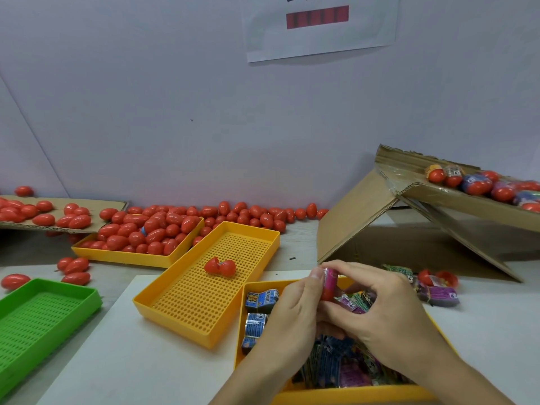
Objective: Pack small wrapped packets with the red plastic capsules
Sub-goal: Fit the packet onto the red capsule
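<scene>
My left hand [287,314] and my right hand [377,314] meet above a yellow tray [344,394] full of small wrapped packets [258,320]. Between their fingertips they hold a pink wrapped packet [330,278] pressed against a red capsule half [327,294]. An opened red capsule [219,267] lies in the middle perforated yellow tray [181,314]. A third yellow tray [117,254] at the back left is heaped with closed red capsules [152,229].
A green perforated tray [38,325] sits at the left edge. Loose red capsules [248,213] line the wall and a flat cardboard sheet [96,206]. A propped cardboard box [359,211] at the right carries wrapped capsules [479,182]. More packets and capsules [435,287] lie beside it.
</scene>
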Available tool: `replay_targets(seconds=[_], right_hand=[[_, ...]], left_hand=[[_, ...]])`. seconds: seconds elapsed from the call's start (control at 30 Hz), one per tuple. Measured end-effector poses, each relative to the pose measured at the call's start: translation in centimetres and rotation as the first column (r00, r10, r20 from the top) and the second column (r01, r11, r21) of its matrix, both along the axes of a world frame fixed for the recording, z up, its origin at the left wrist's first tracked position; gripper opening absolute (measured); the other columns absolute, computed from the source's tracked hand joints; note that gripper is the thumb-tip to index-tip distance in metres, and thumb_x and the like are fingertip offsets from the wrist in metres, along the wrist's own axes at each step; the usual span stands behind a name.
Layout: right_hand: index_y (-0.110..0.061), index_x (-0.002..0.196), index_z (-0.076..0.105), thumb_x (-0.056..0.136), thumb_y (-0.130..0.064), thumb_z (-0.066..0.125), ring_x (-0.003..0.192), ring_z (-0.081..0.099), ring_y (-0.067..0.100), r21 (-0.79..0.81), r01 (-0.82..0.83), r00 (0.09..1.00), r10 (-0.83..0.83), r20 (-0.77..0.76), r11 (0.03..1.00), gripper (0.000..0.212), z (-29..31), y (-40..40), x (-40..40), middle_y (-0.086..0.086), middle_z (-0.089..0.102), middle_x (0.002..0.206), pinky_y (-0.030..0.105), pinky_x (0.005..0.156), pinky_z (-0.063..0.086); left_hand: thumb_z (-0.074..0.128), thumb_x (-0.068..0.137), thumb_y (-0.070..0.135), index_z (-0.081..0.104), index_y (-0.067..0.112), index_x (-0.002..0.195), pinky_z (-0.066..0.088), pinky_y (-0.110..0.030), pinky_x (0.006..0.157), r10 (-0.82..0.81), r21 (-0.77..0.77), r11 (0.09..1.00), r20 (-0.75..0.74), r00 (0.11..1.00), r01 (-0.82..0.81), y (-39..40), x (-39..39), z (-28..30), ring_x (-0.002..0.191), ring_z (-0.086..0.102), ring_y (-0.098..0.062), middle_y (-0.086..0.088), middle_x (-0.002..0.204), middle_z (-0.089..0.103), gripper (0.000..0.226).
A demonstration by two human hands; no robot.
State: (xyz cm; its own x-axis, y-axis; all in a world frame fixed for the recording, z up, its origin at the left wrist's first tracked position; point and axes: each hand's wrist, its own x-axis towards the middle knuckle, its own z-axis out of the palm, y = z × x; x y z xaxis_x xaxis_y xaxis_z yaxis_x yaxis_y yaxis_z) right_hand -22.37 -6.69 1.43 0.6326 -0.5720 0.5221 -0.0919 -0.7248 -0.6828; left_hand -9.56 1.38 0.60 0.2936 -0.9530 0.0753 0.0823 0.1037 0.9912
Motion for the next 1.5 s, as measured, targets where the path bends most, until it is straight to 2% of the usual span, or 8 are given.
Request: replay_targets(seconds=[0.13, 0.27, 0.4, 0.57, 0.8, 1.1, 1.33, 1.5], right_hand=[[-0.024, 0.120, 0.072, 0.076, -0.022, 0.083, 0.102, 0.065, -0.001, -0.016, -0.016, 1.000, 0.016, 0.002, 1.000, 0.045, 0.0, 0.1, 0.0, -0.021, 0.071, 0.106, 0.016, 0.083, 0.054], [-0.033, 0.116, 0.071, 0.075, -0.011, 0.082, 0.099, 0.067, -0.001, -0.011, -0.038, 0.999, 0.038, 0.003, 0.999, 0.048, 0.1, -0.1, -0.2, -0.028, 0.069, 0.108, 0.016, 0.082, 0.055], [-0.039, 0.115, 0.070, 0.079, -0.016, 0.077, 0.072, 0.073, 0.016, 0.050, -0.118, 0.993, 0.118, 0.007, 0.992, 0.043, 0.5, -0.4, -0.5, -0.017, 0.073, 0.098, 0.031, 0.064, 0.060], [-0.032, 0.124, 0.069, 0.081, -0.015, 0.079, 0.098, 0.070, 0.004, 0.051, -0.131, 0.991, 0.133, -0.034, 0.990, 0.047, 0.3, -1.1, -0.8, -0.025, 0.071, 0.110, 0.024, 0.080, 0.058], [-0.054, 0.109, 0.062, 0.076, -0.031, 0.071, 0.090, 0.070, 0.007, -0.026, -0.076, 0.996, 0.077, 0.038, 0.997, 0.041, 0.4, -0.5, -0.2, -0.024, 0.071, 0.102, 0.024, 0.074, 0.057], [-0.044, 0.116, 0.065, 0.079, -0.018, 0.080, 0.098, 0.067, -0.003, -0.025, -0.092, 0.995, 0.093, 0.043, 0.995, 0.047, -0.1, -0.3, 0.0, -0.029, 0.070, 0.106, 0.008, 0.082, 0.050], [-0.027, 0.117, 0.073, 0.078, -0.021, 0.081, 0.095, 0.068, -0.002, -0.018, -0.022, 0.999, 0.022, 0.032, 1.000, 0.041, -0.3, -0.3, 0.0, -0.028, 0.070, 0.105, 0.008, 0.080, 0.050], [-0.041, 0.115, 0.069, 0.077, -0.040, 0.078, 0.096, 0.069, 0.004, 0.061, -0.070, 0.997, 0.068, 0.029, 0.996, 0.039, -0.1, -0.4, -0.1, -0.024, 0.072, 0.103, 0.019, 0.083, 0.056]], left_hand=[[0.050, 0.090, 0.052, 0.073, 0.030, 0.100, 0.060, -0.033, 0.071, 0.021, -0.029, 0.999, 0.077, 0.997, -0.018, 0.2, 0.1, 0.0, 0.085, 0.071, -0.018, -0.004, 0.092, 0.075, 0.034], [0.051, 0.090, 0.051, 0.067, 0.026, 0.097, 0.054, -0.024, 0.059, -0.020, -0.016, 1.000, 0.167, 0.986, 0.023, 0.2, 0.1, 0.1, 0.072, 0.069, -0.014, 0.001, 0.080, 0.072, 0.031], [0.048, 0.094, 0.050, 0.066, 0.025, 0.102, 0.055, -0.026, 0.060, -0.061, -0.005, 0.998, 0.173, 0.983, 0.063, 0.4, 0.1, 0.2, 0.070, 0.070, -0.022, -0.006, 0.077, 0.072, 0.032], [0.046, 0.096, 0.050, 0.064, 0.020, 0.105, 0.055, -0.025, 0.061, -0.124, 0.024, 0.992, 0.137, 0.983, 0.121, 0.5, 0.3, 0.3, 0.072, 0.072, -0.027, -0.010, 0.076, 0.073, 0.036], [0.049, 0.093, 0.053, 0.067, 0.024, 0.107, 0.056, -0.026, 0.062, -0.071, 0.017, 0.997, 0.150, 0.986, 0.069, 0.3, 0.3, -0.1, 0.073, 0.072, -0.021, -0.004, 0.081, 0.075, 0.036], [0.038, 0.094, 0.052, 0.065, 0.017, 0.109, 0.054, -0.025, 0.064, -0.040, -0.027, 0.999, 0.077, 0.996, 0.042, 0.4, 0.1, -0.3, 0.073, 0.069, -0.014, -0.001, 0.079, 0.072, 0.047], [0.035, 0.097, 0.048, 0.063, 0.008, 0.109, 0.054, -0.025, 0.061, -0.074, -0.004, 0.997, 0.007, 0.997, 0.074, 0.3, -0.2, -0.1, 0.073, 0.068, -0.018, -0.005, 0.082, 0.073, 0.050], [0.037, 0.102, 0.048, 0.064, 0.004, 0.115, 0.055, -0.028, 0.061, -0.038, 0.066, 0.997, -0.136, 0.990, 0.047, 0.4, 0.0, 0.3, 0.079, 0.072, -0.022, -0.013, 0.095, 0.076, 0.053]])
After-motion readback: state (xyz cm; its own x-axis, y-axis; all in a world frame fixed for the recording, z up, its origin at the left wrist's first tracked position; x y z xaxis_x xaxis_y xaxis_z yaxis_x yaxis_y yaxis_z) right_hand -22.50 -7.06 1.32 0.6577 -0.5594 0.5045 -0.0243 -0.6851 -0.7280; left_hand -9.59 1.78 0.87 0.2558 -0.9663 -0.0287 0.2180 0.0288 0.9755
